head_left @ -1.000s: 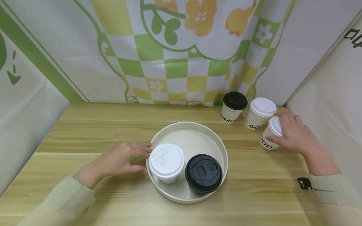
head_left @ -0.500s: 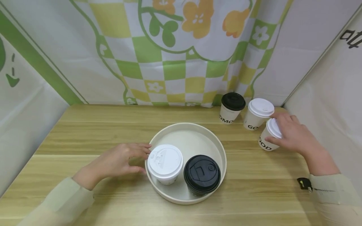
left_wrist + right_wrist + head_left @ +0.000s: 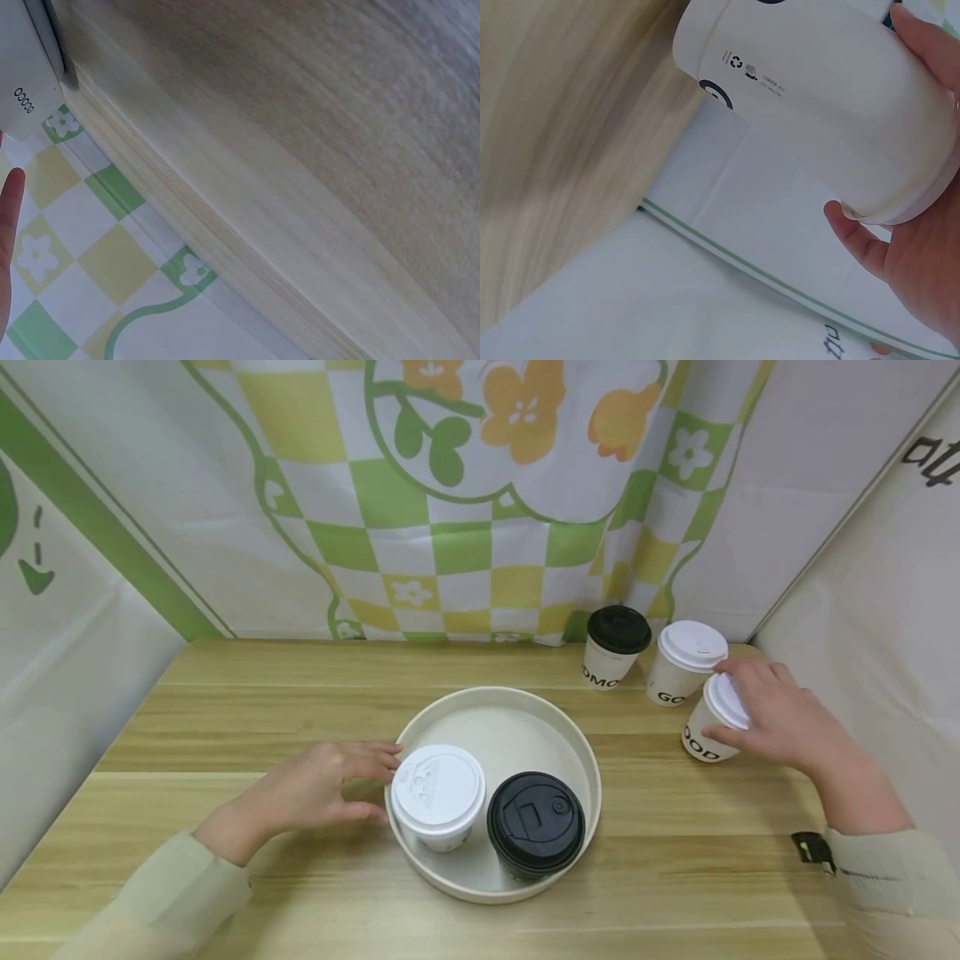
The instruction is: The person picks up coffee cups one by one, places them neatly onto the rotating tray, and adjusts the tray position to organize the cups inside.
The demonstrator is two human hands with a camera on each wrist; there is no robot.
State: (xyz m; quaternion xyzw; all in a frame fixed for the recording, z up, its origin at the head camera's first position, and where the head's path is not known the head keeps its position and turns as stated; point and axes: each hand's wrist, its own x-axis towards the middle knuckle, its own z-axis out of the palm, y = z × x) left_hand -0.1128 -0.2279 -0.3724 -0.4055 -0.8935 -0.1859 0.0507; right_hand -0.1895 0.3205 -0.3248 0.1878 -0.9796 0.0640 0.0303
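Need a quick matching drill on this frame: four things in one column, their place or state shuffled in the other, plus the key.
Things:
1. black-lidded cup in the tray
2. white-lidded cup in the tray
3. tilted white-lidded cup
4. black-lidded cup at the back

Places or states:
A. gripped by the right hand
B. by the curtain, untouched
C. next to the left hand
D. right half of the tray, untouched

Pairs: 1-D, 2-C, 3-A, 4-B
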